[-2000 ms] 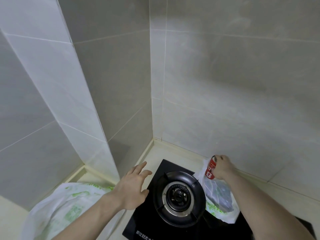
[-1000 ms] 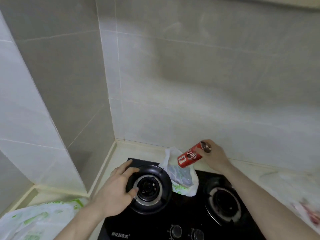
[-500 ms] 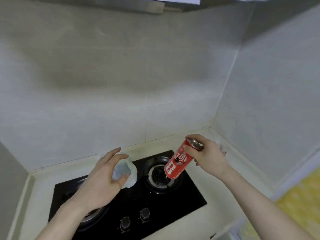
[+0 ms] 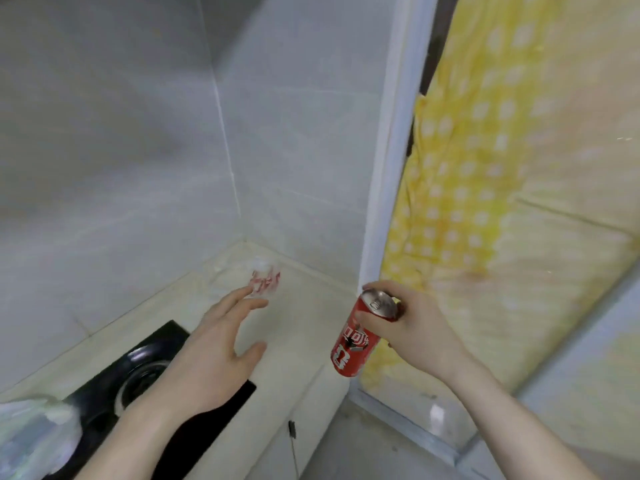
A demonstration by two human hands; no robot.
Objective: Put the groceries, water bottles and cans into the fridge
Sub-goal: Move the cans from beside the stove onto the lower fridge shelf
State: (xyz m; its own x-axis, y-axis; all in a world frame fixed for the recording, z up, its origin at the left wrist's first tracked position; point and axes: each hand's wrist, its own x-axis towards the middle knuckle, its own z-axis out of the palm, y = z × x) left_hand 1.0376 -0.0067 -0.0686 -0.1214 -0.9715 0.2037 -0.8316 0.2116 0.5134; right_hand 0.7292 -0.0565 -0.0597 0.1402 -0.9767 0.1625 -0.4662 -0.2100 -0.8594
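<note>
Head view: red can (image 4: pixel 354 337) held at centre right of frame, above the edge of the desk (image 4: pixel 277 341).

Right hand (image 4: pixel 412 327) gripping red can near its silver top, fingers curled round it; can tilted, base toward lower left, in the air beside a pale vertical frame post (image 4: pixel 384 188). Left hand (image 4: pixel 214 351) at centre, fingers spread and relaxed, holding nothing, hovering over the desk. Black gas hob (image 4: pixel 152 368) at lower left, partly covered by left forearm. White plastic bag (image 4: pixel 31 441) at lower left corner. Small blurred clear bag with red print (image 4: pixel 265 278) lying in desk corner. Yellow dotted cloth (image 4: pixel 485 188) filling right of frame. Grey tiled wall (image 4: pixel 114 150) at upper left.
</note>
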